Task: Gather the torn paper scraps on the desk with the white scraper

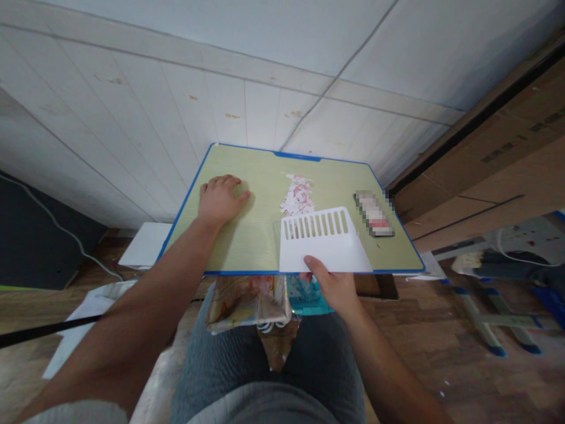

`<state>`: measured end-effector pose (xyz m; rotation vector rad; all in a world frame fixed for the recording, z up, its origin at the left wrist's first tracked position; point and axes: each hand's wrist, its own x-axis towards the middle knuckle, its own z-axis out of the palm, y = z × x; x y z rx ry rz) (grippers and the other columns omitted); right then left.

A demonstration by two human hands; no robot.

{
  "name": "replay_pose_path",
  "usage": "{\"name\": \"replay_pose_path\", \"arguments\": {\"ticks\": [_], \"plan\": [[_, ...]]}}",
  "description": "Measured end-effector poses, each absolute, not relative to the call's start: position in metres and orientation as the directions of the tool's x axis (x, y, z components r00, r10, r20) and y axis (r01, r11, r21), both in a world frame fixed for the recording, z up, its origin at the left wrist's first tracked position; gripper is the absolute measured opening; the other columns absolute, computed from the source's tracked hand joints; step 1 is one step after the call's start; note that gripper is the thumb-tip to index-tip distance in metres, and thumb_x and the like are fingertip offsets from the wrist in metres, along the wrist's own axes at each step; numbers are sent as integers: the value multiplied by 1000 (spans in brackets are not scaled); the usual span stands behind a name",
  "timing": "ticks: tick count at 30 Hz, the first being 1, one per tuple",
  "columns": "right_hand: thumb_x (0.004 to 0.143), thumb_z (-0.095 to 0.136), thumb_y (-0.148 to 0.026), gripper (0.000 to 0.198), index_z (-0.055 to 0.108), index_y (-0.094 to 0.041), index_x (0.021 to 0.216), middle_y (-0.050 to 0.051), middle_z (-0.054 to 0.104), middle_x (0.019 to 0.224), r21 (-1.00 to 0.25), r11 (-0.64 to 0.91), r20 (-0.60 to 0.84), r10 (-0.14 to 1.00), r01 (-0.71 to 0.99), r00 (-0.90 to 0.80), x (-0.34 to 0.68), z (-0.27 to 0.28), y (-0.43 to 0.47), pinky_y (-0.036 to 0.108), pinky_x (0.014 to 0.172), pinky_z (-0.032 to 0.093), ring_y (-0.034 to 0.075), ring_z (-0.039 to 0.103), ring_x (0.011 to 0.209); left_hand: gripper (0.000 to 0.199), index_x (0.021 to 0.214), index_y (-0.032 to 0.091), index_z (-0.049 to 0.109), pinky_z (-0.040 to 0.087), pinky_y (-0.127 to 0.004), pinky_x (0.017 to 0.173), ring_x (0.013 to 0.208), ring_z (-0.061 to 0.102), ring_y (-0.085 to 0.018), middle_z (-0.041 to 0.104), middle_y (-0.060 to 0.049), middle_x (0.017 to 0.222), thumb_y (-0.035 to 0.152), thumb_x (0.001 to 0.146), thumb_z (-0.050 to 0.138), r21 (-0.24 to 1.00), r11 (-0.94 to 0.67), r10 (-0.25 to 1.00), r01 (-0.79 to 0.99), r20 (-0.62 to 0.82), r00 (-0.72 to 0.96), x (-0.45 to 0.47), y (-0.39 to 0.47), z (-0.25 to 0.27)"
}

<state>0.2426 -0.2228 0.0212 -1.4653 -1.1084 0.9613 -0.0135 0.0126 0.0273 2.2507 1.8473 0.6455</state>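
Note:
My left hand (222,200) rests palm down on the left part of a pale green desktop (256,247) with a blue edge. Its fingers are spread and hold nothing. My right hand (333,285), at the desk's front edge, grips a flat white plastic piece (324,250) with a row of long slots, thumb on top and the other fingers mostly hidden underneath. Just beyond the slotted end lies a heap of pink and white paper scraps (298,196). The near side of the heap meets or sits close to the slotted end; I cannot tell if they touch.
A pixelated phone-like object (374,213) lies at the desk's right. Under the front edge hang a patterned bag (247,303) and a teal packet (309,294), above my lap. A panelled wall (212,100) stands behind; cardboard boxes (485,159) rise at the right.

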Motion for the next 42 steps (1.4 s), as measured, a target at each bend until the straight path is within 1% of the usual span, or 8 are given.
{"name": "replay_pose_path", "arguments": {"ticks": [8, 11, 14, 16, 23, 31, 37, 42], "plan": [[91, 86, -86, 61, 72, -31, 68, 7, 75, 65, -986, -64, -21, 963, 154, 268, 243, 22, -219, 45, 65, 71, 28, 72, 59, 55, 153, 23, 79, 42, -65, 135, 162, 60, -45, 75, -19, 167, 50, 108, 61, 379, -230, 957, 896, 257, 137, -10, 9, 29], [90, 88, -83, 57, 74, -29, 75, 6, 78, 66, -990, -36, 22, 918, 138, 397, 253, 23, -213, 45, 65, 70, 28, 72, 57, 56, 154, 22, 79, 42, -65, 135, 162, 60, -45, 74, -19, 168, 49, 109, 60, 381, -227, 959, 897, 248, 137, -10, 6, 32], [90, 88, -80, 56, 73, -27, 78, 6, 80, 68, -984, -16, 86, 826, 175, 558, 264, 25, -202, 45, 68, 69, 28, 74, 58, 55, 153, 23, 80, 42, -65, 135, 162, 60, -45, 74, -18, 169, 49, 109, 60, 384, -223, 959, 896, 249, 132, -10, 6, 32], [90, 87, -79, 55, 73, -27, 78, 6, 79, 67, -980, -16, 106, 798, 197, 594, 269, 26, -197, 45, 69, 69, 27, 74, 58, 55, 152, 25, 80, 42, -65, 135, 162, 59, -44, 74, -16, 170, 50, 108, 61, 388, -219, 960, 895, 250, 126, -11, 7, 31], [88, 87, -68, 43, 72, -28, 86, 4, 78, 66, -978, -71, 57, 810, 194, 584, 271, 21, -197, 43, 65, 66, 27, 74, 59, 54, 151, 25, 82, 41, -66, 137, 162, 59, -45, 75, -16, 168, 50, 106, 63, 419, -212, 963, 883, 243, 116, -13, 13, 28], [90, 85, -76, 51, 70, -31, 71, 7, 76, 64, -956, -116, 47, 846, 269, 531, 264, 19, -207, 46, 69, 71, 30, 75, 62, 54, 151, 24, 81, 41, -64, 137, 163, 58, -44, 74, -15, 170, 49, 107, 61, 405, -204, 966, 891, 229, 117, -12, 11, 29], [89, 87, -81, 54, 70, -32, 75, 6, 73, 62, -978, -73, 20, 902, 197, 432, 246, 15, -210, 47, 64, 71, 30, 73, 60, 54, 152, 23, 80, 40, -65, 136, 161, 59, -45, 75, -16, 169, 47, 108, 62, 396, -219, 961, 892, 246, 127, -11, 10, 28], [88, 87, -81, 55, 70, -31, 75, 6, 75, 65, -984, -54, 24, 903, 169, 429, 249, 15, -208, 46, 64, 71, 27, 70, 57, 52, 152, 23, 79, 42, -63, 135, 160, 60, -44, 75, -17, 168, 46, 109, 61, 373, -224, 957, 900, 258, 131, -9, 9, 27]]}}
